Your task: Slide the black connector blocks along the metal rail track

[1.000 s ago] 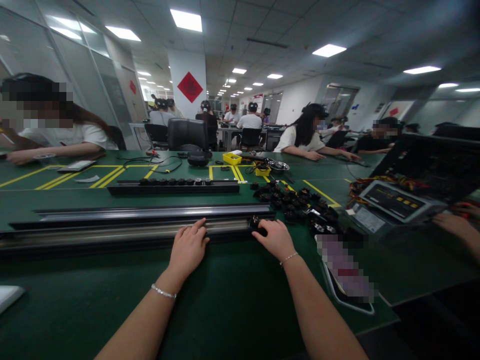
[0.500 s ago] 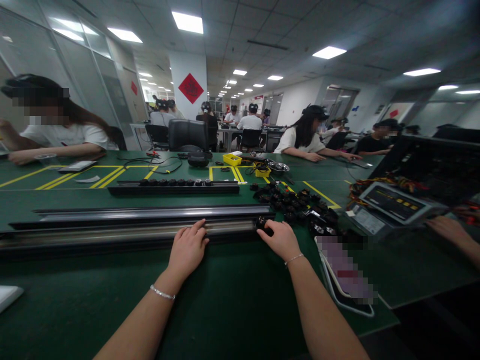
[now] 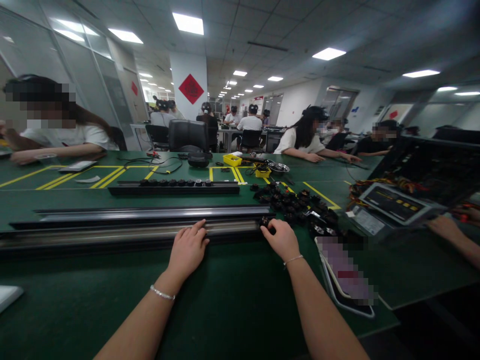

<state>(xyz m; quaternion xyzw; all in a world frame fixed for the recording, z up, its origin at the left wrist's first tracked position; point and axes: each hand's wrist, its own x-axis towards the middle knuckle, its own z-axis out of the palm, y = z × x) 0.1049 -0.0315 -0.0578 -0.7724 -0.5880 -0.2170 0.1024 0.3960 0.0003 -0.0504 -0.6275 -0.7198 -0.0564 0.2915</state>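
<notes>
Single head-mounted view faces forward and slightly down, close behind both hands; room extends beyond them.

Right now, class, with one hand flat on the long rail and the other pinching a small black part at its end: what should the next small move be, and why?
Probably slide the black part a little further into the rail's open end. The right hand holds it right at that end, and the left hand presses on the rail, which would steady it. How far in the part sits cannot be seen.
</notes>
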